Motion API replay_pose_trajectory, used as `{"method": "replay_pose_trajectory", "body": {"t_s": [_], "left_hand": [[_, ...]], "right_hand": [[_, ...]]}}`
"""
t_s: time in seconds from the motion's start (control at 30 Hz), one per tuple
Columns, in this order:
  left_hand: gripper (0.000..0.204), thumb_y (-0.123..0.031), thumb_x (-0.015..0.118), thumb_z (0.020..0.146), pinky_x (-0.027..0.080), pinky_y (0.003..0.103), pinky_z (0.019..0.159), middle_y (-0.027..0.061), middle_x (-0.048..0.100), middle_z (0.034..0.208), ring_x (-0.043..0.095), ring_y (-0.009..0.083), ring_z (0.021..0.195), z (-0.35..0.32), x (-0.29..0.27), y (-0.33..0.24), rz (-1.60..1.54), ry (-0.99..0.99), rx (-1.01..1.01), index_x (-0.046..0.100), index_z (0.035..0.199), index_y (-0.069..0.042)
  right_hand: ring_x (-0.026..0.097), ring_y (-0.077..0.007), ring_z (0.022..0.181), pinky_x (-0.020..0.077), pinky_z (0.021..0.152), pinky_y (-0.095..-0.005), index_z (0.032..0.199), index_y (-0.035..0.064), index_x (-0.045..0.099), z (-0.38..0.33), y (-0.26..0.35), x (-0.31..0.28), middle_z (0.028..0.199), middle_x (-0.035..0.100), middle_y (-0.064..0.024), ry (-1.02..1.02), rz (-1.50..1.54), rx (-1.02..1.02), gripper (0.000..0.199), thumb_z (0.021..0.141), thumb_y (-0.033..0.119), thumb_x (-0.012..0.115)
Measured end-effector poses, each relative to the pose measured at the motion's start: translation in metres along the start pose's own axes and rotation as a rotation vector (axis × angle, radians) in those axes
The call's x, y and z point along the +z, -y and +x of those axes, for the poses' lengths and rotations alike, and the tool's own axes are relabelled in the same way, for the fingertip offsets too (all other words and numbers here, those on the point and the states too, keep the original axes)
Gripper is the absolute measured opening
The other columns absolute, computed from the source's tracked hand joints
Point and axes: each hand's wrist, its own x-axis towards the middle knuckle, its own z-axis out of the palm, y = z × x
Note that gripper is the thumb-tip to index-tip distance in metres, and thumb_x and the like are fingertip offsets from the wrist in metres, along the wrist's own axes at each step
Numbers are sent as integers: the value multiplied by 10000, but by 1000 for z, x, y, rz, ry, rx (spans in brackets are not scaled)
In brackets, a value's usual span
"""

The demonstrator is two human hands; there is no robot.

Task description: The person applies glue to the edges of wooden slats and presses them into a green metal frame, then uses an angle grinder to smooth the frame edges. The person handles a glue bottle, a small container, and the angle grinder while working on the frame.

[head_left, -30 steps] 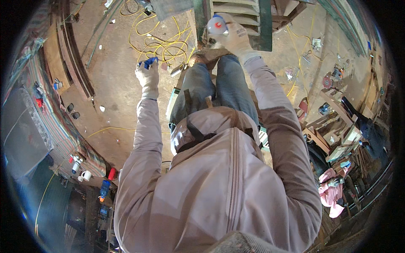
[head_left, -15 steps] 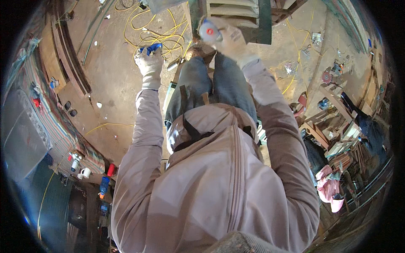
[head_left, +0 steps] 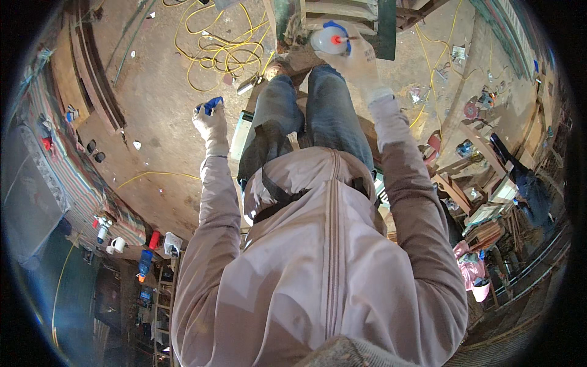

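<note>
My right hand, in a pale glove with blue on the fingers, grips a whitish rounded container with a red spot at its middle. Motion smears that hand and what it holds. Just beyond lies a dark green wooden frame with pale slats, whose near edge is partly covered by the hand. Away to the left, my left hand hovers over the floor beside my knee. Its gloved fingers, blue at the tips, are curled inward; whatever may be inside them is hidden.
A tangled yellow cable lies on the floor ahead to the left. Long wooden planks run along the far left. On the right are piled wood scraps, a pink cloth and a grinding disc.
My right hand has swung right with the whitish container, turning it so more blue glove shows. My left hand has dropped back nearer my body, away from the cable, its fingers more curled.
</note>
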Motion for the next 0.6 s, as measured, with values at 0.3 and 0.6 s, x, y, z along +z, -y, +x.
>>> {"method": "replay_pose_trajectory", "body": {"t_s": [0.3,0.6], "left_hand": [[346,-365,846,761,432,497,984,129,684,1013,593,362,1080,26,54,-114,374,-5,482,761,968,-102],[281,-329,836,772,460,485,962,183,679,1089,612,390,1030,21,113,-210,445,254,878,759,951,-127]], "right_hand": [[693,-260,1011,576,864,-383,1306,82,561,-43,-16,-21,1119,689,-138,-243,208,149,663,766,252,905],[674,-221,1034,573,859,-348,1342,68,518,-67,-15,-34,1153,663,-137,-252,240,80,663,807,208,883]]}}
